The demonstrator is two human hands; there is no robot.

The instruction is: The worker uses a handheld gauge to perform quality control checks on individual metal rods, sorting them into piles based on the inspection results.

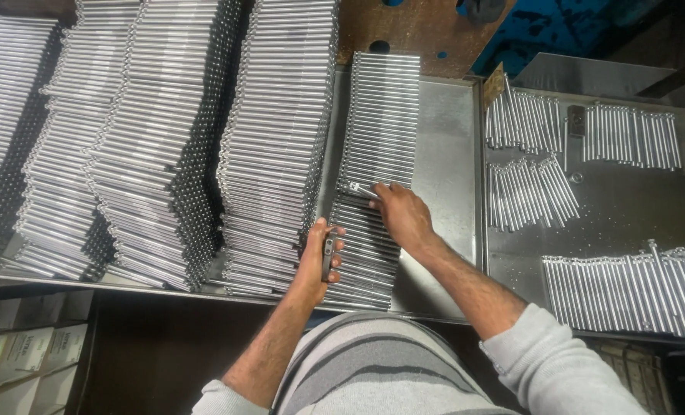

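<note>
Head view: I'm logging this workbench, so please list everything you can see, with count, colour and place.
Stacked rods: too many to count, silver, in tall leaning stacks at left.
Rod row: one flat row, silver, centre of the metal tray.
Loose rod groups: about four, silver, on the right tray.
Small dark block: one, among the right groups.
Cardboard boxes: several, pale, bottom left.
Left hand: holds a small dark tool at the row's edge.
Right hand: rests on the row, fingers at a small metal piece.
</note>
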